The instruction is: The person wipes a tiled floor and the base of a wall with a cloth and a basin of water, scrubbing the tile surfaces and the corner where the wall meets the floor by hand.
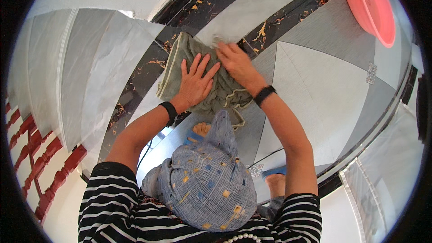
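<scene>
A grey-green cloth with pale edging (172, 71) lies bunched on the tiled floor, across a dark marbled border strip. My left hand (199, 79) rests flat on top of it with the fingers spread. Beside it, my right hand (233, 60) is at the cloth's upper right side, fingers bent; a small, blurred, pale thing (217, 40) shows at its fingertips, and I cannot tell what it is. Whether the right fingers grip anything is unclear.
A pink plastic basin (371, 10) stands at the upper right. Grey marble steps (101, 50) and a red baluster railing (57, 179) are on the left. Blue slippers (194, 136) are on my feet below the cloth, and a thin dark cable (145, 155) runs nearby.
</scene>
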`<action>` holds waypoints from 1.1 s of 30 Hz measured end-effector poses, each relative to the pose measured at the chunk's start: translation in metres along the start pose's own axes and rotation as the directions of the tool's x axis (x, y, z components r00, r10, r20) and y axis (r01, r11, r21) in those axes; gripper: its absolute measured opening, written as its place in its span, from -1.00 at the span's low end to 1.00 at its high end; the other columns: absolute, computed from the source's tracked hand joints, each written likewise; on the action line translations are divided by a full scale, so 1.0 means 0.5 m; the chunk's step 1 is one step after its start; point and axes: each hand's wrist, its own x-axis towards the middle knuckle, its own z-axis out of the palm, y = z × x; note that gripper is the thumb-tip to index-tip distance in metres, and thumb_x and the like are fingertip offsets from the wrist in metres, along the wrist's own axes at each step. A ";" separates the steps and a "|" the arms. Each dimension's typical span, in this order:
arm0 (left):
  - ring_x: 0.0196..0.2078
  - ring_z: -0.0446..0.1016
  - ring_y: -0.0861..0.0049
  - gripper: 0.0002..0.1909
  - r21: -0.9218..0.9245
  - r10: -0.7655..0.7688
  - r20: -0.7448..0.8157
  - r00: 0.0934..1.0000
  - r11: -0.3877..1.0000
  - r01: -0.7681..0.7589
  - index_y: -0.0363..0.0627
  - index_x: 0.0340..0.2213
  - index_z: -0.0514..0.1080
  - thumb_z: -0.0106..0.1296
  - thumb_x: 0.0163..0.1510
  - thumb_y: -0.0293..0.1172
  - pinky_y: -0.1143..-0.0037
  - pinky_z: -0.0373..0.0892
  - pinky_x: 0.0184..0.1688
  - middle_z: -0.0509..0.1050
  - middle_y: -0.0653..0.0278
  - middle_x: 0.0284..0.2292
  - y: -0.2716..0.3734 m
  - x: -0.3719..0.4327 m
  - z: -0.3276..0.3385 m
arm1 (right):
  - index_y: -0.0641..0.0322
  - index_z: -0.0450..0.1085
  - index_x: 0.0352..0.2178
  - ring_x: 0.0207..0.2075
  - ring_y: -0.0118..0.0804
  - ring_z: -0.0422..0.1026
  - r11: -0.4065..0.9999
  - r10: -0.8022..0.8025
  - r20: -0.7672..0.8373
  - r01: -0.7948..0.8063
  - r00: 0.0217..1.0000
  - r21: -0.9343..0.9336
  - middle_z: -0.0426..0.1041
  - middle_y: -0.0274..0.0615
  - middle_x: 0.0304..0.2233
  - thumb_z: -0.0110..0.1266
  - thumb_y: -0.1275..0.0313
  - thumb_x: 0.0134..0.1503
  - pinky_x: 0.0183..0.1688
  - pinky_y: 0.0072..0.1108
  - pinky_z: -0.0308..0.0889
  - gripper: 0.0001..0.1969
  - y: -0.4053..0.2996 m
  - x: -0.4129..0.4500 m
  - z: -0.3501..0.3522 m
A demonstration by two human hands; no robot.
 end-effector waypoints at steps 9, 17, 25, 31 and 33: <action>0.28 -0.11 0.13 -0.38 0.018 0.002 -0.009 1.000 1.000 -0.001 0.28 0.17 0.10 -0.04 0.07 -0.30 -0.18 -0.20 0.13 0.00 0.12 0.21 0.006 0.008 -0.008 | 0.26 0.26 -0.04 0.09 -0.06 0.21 0.727 0.284 -0.212 -0.354 0.935 -0.588 0.23 -0.03 0.07 -0.07 0.50 -0.01 0.05 -0.32 0.17 -0.57 0.241 0.091 -0.105; 0.27 -0.08 0.06 -0.41 -0.044 0.094 -0.162 0.982 0.994 -0.102 0.04 0.17 0.11 -0.07 0.09 -0.32 -0.07 -0.25 0.19 -0.05 0.05 0.23 -0.007 0.114 -0.050 | 0.30 0.19 0.08 0.17 0.04 0.13 0.847 0.224 -0.120 -0.254 0.967 -0.466 0.21 0.02 0.10 -0.07 0.52 0.02 0.15 -0.17 0.05 -0.48 0.153 -0.006 -0.087; 0.29 -0.17 -0.02 -0.19 -0.181 -0.236 -0.436 0.868 0.968 0.172 -0.43 0.19 -0.21 -0.12 0.14 -0.14 0.01 -0.28 0.22 -0.18 -0.18 0.23 -0.047 0.164 0.022 | 0.09 0.24 0.09 0.25 -0.11 -0.02 0.900 -0.147 0.250 0.234 0.957 -0.368 0.13 -0.28 0.19 -0.04 0.30 0.07 0.25 -0.19 -0.16 -0.50 0.060 0.216 0.028; 0.28 -0.15 -0.02 -0.24 -0.155 -0.171 -0.375 0.911 0.981 0.121 -0.41 0.19 -0.17 -0.11 0.14 -0.24 -0.02 -0.25 0.21 -0.12 -0.16 0.22 -0.040 0.168 0.009 | -0.11 0.33 0.01 0.22 -0.10 0.04 0.968 -0.029 0.040 0.038 0.999 -0.250 0.18 -0.45 0.16 0.03 0.30 0.03 0.18 0.00 -0.11 -0.56 0.092 0.243 0.046; 0.28 -0.12 -0.01 -0.29 -0.093 -0.202 -0.233 0.951 0.978 0.185 -0.35 0.19 -0.08 -0.12 0.14 -0.23 -0.04 -0.23 0.20 -0.07 -0.13 0.22 -0.031 0.177 -0.007 | -0.13 0.32 0.02 0.21 -0.09 0.06 0.892 0.057 0.010 -0.046 0.998 -0.451 0.16 -0.42 0.18 0.03 0.30 0.00 0.12 0.09 -0.06 -0.53 0.126 0.243 0.039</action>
